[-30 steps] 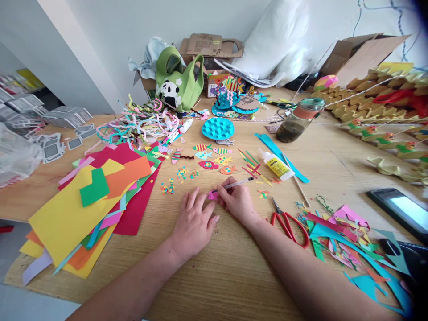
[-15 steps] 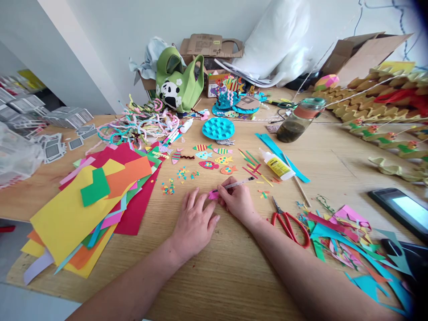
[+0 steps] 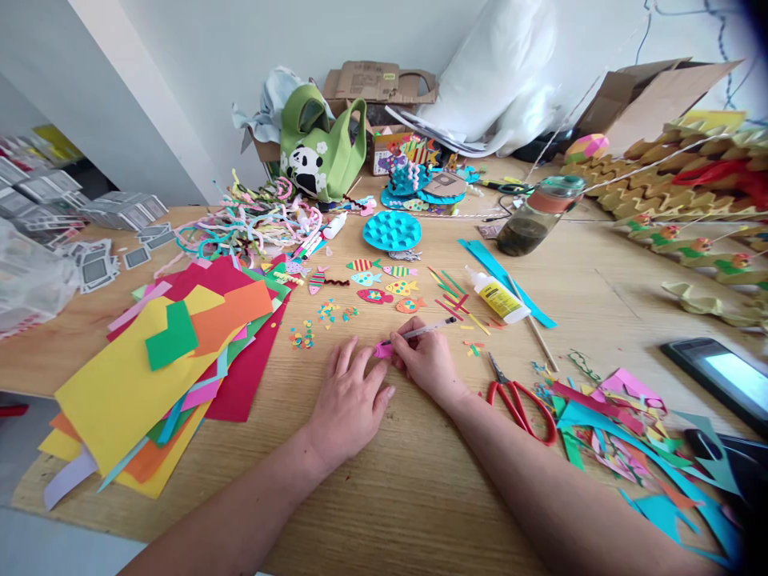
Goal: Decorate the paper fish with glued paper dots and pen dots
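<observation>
My right hand is closed round a slim clear pen, its tip at a small pink paper piece. My left hand lies on the table with its fingers apart, fingertips beside or on the pink piece, which they partly hide. Beyond the hands lie several decorated paper fish, small paper bits and thin coloured strips. Red-handled scissors rest to the right of my right hand.
Coloured paper sheets are piled at the left, paper scraps at the right. A glue bottle, blue round piece, jar, phone and green bag stand or lie farther out.
</observation>
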{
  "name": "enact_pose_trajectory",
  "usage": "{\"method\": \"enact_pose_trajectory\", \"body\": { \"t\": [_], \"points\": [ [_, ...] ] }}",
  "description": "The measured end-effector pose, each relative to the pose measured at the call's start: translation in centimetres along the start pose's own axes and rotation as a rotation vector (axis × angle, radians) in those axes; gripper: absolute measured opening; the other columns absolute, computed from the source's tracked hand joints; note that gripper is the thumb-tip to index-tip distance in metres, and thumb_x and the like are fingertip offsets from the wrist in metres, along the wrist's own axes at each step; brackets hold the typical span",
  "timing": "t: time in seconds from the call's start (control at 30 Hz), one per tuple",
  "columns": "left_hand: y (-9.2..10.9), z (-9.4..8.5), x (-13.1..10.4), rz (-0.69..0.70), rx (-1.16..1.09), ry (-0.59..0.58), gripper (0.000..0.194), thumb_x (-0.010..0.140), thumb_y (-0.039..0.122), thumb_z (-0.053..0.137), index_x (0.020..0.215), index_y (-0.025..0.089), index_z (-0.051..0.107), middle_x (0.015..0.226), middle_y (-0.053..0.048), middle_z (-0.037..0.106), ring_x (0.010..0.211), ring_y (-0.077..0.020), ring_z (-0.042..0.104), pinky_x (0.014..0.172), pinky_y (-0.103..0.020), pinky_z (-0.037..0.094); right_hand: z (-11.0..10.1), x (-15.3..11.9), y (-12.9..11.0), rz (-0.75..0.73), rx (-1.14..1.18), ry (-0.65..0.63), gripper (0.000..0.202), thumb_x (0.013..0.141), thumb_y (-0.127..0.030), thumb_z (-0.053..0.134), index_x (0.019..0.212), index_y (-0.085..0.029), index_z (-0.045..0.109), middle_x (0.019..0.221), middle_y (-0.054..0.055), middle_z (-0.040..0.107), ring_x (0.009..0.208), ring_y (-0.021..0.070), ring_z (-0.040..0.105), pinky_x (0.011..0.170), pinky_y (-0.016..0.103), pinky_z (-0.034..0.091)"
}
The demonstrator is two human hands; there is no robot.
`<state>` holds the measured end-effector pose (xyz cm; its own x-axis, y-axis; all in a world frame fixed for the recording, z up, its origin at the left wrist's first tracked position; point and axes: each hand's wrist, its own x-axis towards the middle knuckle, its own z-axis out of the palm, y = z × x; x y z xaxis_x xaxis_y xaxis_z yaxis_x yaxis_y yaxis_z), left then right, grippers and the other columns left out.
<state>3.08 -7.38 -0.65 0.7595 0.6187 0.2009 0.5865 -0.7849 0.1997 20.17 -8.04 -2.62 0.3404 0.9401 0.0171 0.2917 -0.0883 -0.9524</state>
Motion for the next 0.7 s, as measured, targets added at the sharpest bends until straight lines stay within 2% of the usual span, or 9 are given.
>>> {"method": "enact_pose_trajectory", "body": {
  "t": [0.3, 0.5, 0.7],
  "points": [
    [0.0, -0.03, -0.01, -0.001, 0.007, -0.011, 0.034, 0.095, 0.034, 0.05, 0.123, 0.017, 0.059, 0.131, -0.012, 0.052, 0.135, -0.0351, 0.034, 0.113, -0.057, 0.03, 0.0, -0.02, -0.04, -0.004, -0.01, 0.004, 0.018, 0.084, -0.035, 0.054, 0.073, -0.022, 0.048, 0.045, -0.004, 0.055, 0.037, 0.0114, 0.049, 0.04, 0.022, 0.035],
    [0.03, -0.04, 0.01, 0.004, 0.003, -0.005, 0.035, 0.095, 0.033, 0.05, 0.125, 0.018, 0.058, 0.131, -0.012, 0.053, 0.134, -0.0347, 0.034, 0.112, -0.058, 0.031, 0.16, -0.04, 0.17, -0.029, 0.013, 0.068, 0.018, 0.083, -0.035, 0.055, 0.072, -0.023, 0.047, 0.044, -0.005, 0.053, 0.038, 0.012, 0.049, 0.041, 0.022, 0.035],
    [-0.06, 0.08, 0.02, 0.005, 0.006, -0.002, 0.035, 0.095, 0.034, 0.05, 0.124, 0.018, 0.059, 0.13, -0.012, 0.053, 0.133, -0.0351, 0.034, 0.112, -0.058, 0.031, 0.06, 0.0, 0.22, -0.03, -0.037, 0.049, 0.016, 0.083, -0.032, 0.054, 0.072, -0.023, 0.048, 0.046, -0.004, 0.054, 0.041, 0.0124, 0.05, 0.043, 0.023, 0.036]
  ]
}}
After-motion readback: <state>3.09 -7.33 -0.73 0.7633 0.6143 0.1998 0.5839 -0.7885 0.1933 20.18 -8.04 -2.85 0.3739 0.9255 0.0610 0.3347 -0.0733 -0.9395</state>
